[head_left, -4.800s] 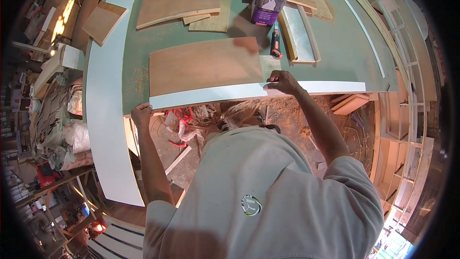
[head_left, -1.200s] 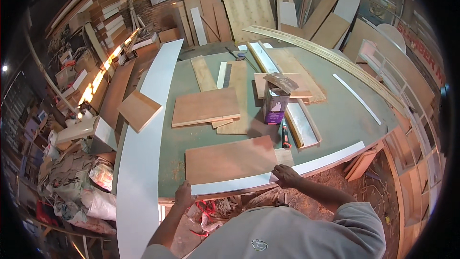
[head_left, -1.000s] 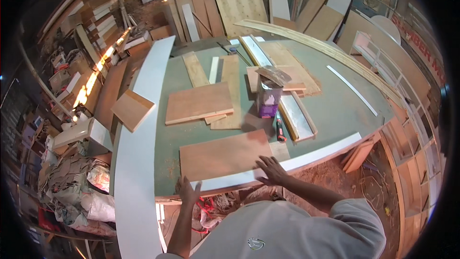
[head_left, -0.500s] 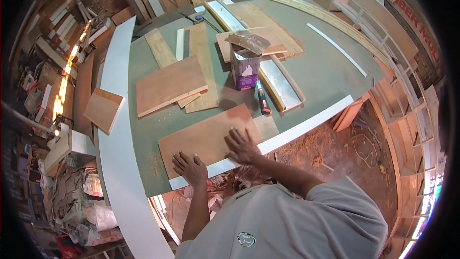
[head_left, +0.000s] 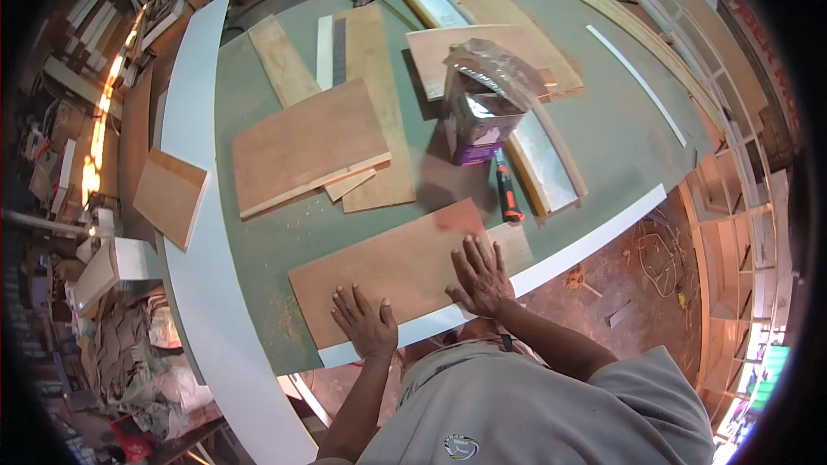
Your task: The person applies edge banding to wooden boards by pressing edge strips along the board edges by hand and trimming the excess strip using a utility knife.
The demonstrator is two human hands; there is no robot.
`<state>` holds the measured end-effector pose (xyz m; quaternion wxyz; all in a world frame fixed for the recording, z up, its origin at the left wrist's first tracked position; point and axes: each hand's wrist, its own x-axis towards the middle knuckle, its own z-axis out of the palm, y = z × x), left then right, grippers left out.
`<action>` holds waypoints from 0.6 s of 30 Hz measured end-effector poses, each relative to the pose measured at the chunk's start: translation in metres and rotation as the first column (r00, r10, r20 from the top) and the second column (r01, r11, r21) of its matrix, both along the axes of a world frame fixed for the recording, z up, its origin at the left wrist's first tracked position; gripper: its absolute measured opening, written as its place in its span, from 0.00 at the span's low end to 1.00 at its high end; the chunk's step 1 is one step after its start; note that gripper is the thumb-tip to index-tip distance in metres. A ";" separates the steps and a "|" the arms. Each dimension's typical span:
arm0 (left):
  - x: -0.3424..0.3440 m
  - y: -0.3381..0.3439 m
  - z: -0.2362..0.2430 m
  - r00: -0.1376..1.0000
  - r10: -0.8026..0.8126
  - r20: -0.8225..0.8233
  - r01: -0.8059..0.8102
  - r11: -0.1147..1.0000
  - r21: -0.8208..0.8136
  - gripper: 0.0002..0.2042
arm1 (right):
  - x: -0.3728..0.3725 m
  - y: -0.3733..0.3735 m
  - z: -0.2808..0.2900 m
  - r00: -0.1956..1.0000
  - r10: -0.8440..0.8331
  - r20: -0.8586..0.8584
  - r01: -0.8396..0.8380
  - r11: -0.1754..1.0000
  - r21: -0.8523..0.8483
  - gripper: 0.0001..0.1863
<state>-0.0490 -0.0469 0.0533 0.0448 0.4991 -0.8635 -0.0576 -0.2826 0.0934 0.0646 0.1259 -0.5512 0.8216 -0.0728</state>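
A flat brown wooden panel (head_left: pixel 392 263) lies along the near edge of the green-topped table (head_left: pixel 284 314). My left hand (head_left: pixel 366 323) rests on its near left part, fingers spread. On the near right end lies my right hand (head_left: pixel 482 280), likewise flat and holding nothing. A reddish patch marks the panel's far right corner. Beyond the right hand, a small pale wood piece (head_left: pixel 514 241) shows beside the panel. A utility knife (head_left: pixel 508 194) with a red and black handle lies next to an open-topped container (head_left: pixel 482 112) with a purple label.
A thicker brown board (head_left: pixel 312 145) rests across wood strips left of centre. Another board (head_left: pixel 431 56) sits behind the container, by a long framed strip (head_left: pixel 551 164). On the left, a small board (head_left: pixel 172 196) lies on a long white panel (head_left: pixel 194 133).
Both hands have shifted slightly to the right over the panel, the right one closer to its right end. The whole view has tilted and moved a little.
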 end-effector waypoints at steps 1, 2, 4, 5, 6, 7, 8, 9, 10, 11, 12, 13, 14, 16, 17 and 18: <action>-0.001 0.000 0.000 1.000 0.003 -0.011 -0.003 1.000 0.014 0.36 | -0.001 0.001 -0.003 1.000 -0.003 0.005 0.003 1.000 -0.013 0.42; -0.003 0.000 0.000 1.000 0.005 -0.025 -0.004 1.000 0.027 0.36 | -0.001 0.000 -0.004 1.000 -0.008 0.007 0.008 1.000 -0.028 0.42; -0.001 -0.002 0.000 1.000 0.020 -0.022 -0.020 1.000 0.013 0.36 | 0.005 -0.004 -0.006 1.000 -0.018 0.018 0.019 1.000 -0.021 0.42; -0.001 -0.001 0.002 0.999 0.019 -0.028 -0.019 1.000 0.003 0.36 | 0.008 -0.002 -0.003 0.999 -0.046 0.020 0.046 0.999 -0.009 0.42; -0.004 -0.001 0.004 0.999 0.031 -0.032 -0.031 1.000 0.004 0.36 | 0.008 -0.003 -0.012 0.998 -0.059 -0.002 0.059 0.998 -0.016 0.40; -0.003 0.001 0.005 0.999 0.037 -0.031 -0.036 0.999 0.002 0.36 | 0.018 -0.006 -0.017 0.999 -0.053 -0.001 0.053 0.998 -0.018 0.40; -0.003 0.002 0.004 0.999 0.039 -0.015 -0.039 0.999 -0.012 0.35 | 0.034 -0.018 -0.019 1.000 -0.014 -0.011 0.013 1.000 -0.015 0.39; -0.004 0.001 0.002 0.999 0.046 -0.003 -0.047 0.998 -0.031 0.35 | 0.047 -0.032 -0.016 0.999 0.031 -0.024 -0.032 0.999 -0.016 0.38; -0.006 -0.001 0.001 0.998 0.054 -0.008 -0.055 0.998 -0.041 0.35 | 0.055 -0.040 -0.010 0.997 0.062 0.055 -0.053 0.988 -0.147 0.38; -0.006 0.001 -0.001 0.998 0.060 -0.034 -0.062 0.996 -0.062 0.35 | 0.058 -0.042 -0.007 0.997 0.062 0.053 -0.053 0.987 -0.152 0.38; -0.004 0.003 -0.002 0.996 0.064 -0.062 -0.069 0.994 -0.082 0.35 | 0.058 -0.044 -0.005 0.997 0.073 0.035 -0.067 0.989 -0.134 0.38; 0.000 0.006 -0.003 0.996 0.060 -0.065 -0.065 0.994 -0.089 0.35 | 0.061 -0.045 -0.002 0.996 0.082 0.016 -0.080 0.990 -0.116 0.38; 0.000 0.005 -0.005 0.995 0.085 -0.060 -0.091 0.990 -0.110 0.35 | 0.065 -0.047 -0.006 0.996 0.085 -0.011 -0.086 0.986 -0.146 0.38; -0.001 0.005 -0.005 0.992 0.109 -0.067 -0.117 0.983 -0.144 0.35 | 0.071 -0.047 -0.010 0.992 0.127 -0.011 -0.127 0.977 -0.172 0.38; -0.001 0.004 -0.005 0.987 0.136 -0.084 -0.147 0.980 -0.132 0.35 | 0.071 -0.048 -0.013 0.987 0.163 0.003 -0.160 0.970 -0.186 0.38; 0.004 0.003 -0.008 0.982 0.164 -0.097 -0.175 0.978 -0.117 0.35 | 0.069 -0.046 -0.014 0.991 0.128 -0.031 -0.132 0.973 -0.190 0.39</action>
